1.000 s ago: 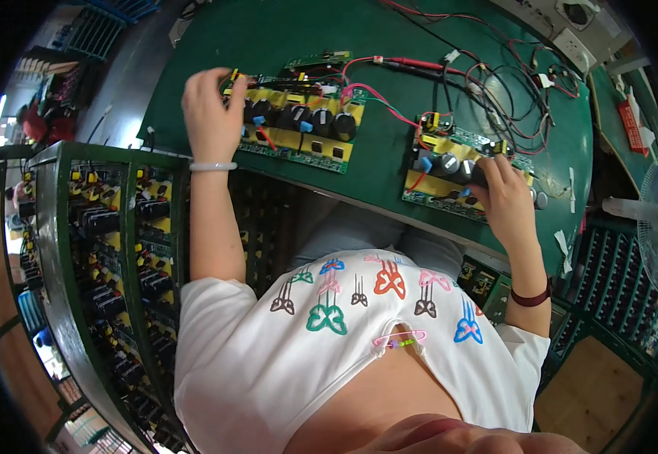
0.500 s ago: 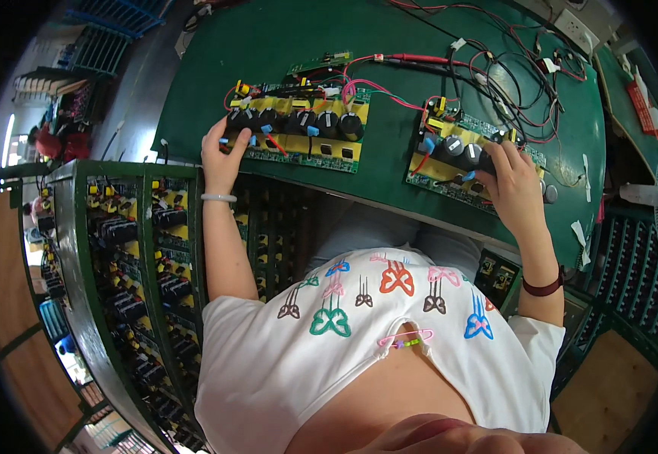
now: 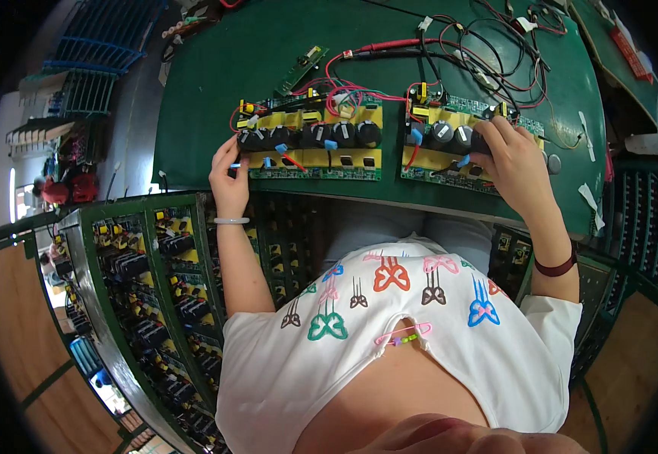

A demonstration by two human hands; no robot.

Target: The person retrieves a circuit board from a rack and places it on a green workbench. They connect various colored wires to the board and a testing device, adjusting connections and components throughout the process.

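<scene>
Two green circuit boards with yellow heatsink areas and rows of black cylindrical capacitors lie on the green tabletop. My left hand [image 3: 229,180] is closed on the left end of the left circuit board [image 3: 340,168], thumb near a blue part and fingers beside the end capacitor. Over the right circuit board [image 3: 438,168], my right hand [image 3: 516,160] grips around the capacitors towards its right end, and the fingers hide part of that row. Pink and green wires [image 3: 351,98] run in a loop between the boards. Behind the left one lies a small green circuit board [image 3: 303,69], set at a slant.
Red and black test leads [image 3: 397,47] and tangled cables [image 3: 488,53] spread over the back right of the green table [image 3: 215,83]. A rack [image 3: 155,265] filled with similar boards stands at my left, close to the table edge. White tape strips hang near the right edge.
The two boards sit closer together and more level with each other; the left one has shifted right with my left hand. The small board behind is more slanted. The view has also shifted.
</scene>
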